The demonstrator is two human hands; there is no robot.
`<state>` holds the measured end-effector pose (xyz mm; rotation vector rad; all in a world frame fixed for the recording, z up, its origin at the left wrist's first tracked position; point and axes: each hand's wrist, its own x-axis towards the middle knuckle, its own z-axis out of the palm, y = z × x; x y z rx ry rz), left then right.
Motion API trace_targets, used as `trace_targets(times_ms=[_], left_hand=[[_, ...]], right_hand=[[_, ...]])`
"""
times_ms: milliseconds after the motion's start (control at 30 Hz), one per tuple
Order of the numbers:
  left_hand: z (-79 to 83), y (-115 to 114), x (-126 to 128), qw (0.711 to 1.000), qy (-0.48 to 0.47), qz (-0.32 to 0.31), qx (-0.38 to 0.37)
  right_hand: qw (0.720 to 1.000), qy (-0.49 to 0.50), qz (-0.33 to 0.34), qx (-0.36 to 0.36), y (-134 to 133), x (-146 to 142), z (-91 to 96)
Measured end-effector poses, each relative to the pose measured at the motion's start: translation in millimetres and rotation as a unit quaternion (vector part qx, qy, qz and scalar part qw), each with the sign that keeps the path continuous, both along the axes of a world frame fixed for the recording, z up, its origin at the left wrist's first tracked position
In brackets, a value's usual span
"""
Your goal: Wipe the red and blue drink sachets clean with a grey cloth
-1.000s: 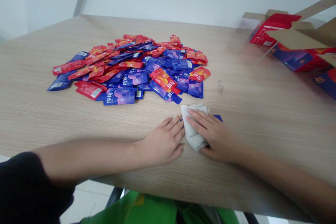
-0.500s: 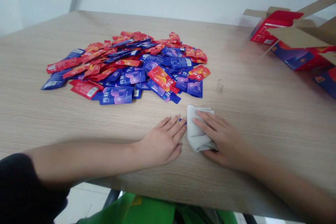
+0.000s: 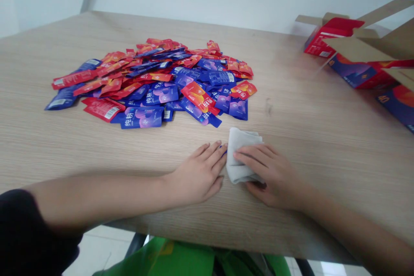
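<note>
Here I am at the wooden table [image 3: 80, 142], both hands down in the near middle of it. My left hand [image 3: 200, 174] lies flat, palm down, fingers straight and nearly side by side, gripping nothing; a blue sliver [image 3: 225, 152] peeks out right at those fingertips, too little of it showing for me to name it. And on the other side, my right hand [image 3: 274, 174] is wrapped over the folded white cloth [image 3: 237, 173], fingers bent across its top, thumb low along its near edge, so that hold is firmly on fabric. The cloth sits just beside my left fingertips, against the blue sliver, on the near side of the big pile of red and blue packets [image 3: 155, 90]. What a heap that is, packets overlapping every which way, some showing barcodes! Off to the far right, a red box [image 3: 333, 34] has its cardboard flaps spread, a blue-and-red box [image 3: 355, 71] stands nearer, flaps up too, and a third box [image 3: 397, 103] is cut off by the edge of my view.
</note>
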<state>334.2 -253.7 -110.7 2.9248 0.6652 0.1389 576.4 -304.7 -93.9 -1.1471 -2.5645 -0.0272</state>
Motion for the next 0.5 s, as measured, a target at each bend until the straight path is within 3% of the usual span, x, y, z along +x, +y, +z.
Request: trace_targets(times_ms=[200,367,500], left_hand=[[2.6,0.2,1.4,1.000,0.006,0.010,-0.005],[3.9,-0.1,2.3,1.000,0.003,0.005,-0.004],[2.4,-0.4,2.1,1.000,-0.003,0.000,0.002]], right_hand=[[0.999,-0.013,0.021,0.025,-1.5,-0.2,2.1],[0.999,0.010,-0.035,-0.014,-8.6,-2.7,6.4],[0.999,0.024,-0.030,-0.017,-9.9,-8.3,2.0]])
